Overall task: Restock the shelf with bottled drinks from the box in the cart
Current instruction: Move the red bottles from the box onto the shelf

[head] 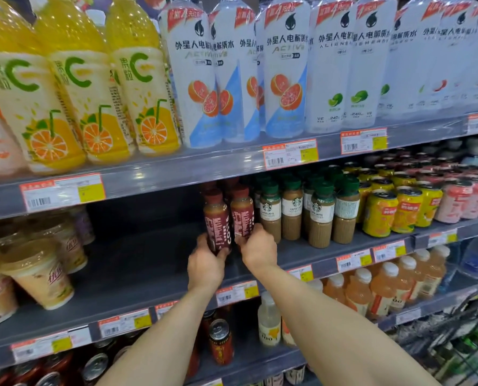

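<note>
Two dark red coffee bottles stand upright on the middle shelf. My left hand grips the bottom of the left bottle. My right hand grips the bottom of the right bottle. More red bottles stand behind them, partly hidden. Both forearms reach up from the lower edge of the view. The cart shows only as wire mesh at the lower right; the box is out of view.
Green-capped latte bottles stand right beside the right bottle, then yellow cans. Milk-tea cups sit at the left of the same shelf, with bare shelf between. Large orange juice and white water bottles fill the shelf above.
</note>
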`<state>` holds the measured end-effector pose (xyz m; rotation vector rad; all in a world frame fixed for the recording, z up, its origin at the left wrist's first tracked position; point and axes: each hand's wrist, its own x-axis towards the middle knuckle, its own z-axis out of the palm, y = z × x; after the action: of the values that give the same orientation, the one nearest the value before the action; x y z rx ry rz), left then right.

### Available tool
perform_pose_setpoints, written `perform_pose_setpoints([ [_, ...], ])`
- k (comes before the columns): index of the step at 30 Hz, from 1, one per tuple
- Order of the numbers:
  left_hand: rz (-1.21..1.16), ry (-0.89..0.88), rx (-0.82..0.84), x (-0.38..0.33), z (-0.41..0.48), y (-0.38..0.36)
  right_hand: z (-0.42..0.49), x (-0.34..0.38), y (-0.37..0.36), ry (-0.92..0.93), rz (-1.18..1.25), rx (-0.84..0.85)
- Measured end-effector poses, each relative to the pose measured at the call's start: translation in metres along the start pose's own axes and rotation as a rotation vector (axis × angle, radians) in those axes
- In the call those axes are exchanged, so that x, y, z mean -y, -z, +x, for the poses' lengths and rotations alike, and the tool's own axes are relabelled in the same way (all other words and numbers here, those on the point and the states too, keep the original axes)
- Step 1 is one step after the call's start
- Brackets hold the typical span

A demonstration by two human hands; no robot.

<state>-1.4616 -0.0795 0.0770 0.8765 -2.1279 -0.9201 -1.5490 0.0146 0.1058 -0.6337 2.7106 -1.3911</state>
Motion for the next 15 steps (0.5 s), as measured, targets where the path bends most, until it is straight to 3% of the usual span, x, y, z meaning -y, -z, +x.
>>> perform_pose_setpoints([
  [15,0.108,-0.048,0.043,-0.001,0.003,-0.006,-0.009,-0.006,0.011,-0.001,-0.042,0.017],
])
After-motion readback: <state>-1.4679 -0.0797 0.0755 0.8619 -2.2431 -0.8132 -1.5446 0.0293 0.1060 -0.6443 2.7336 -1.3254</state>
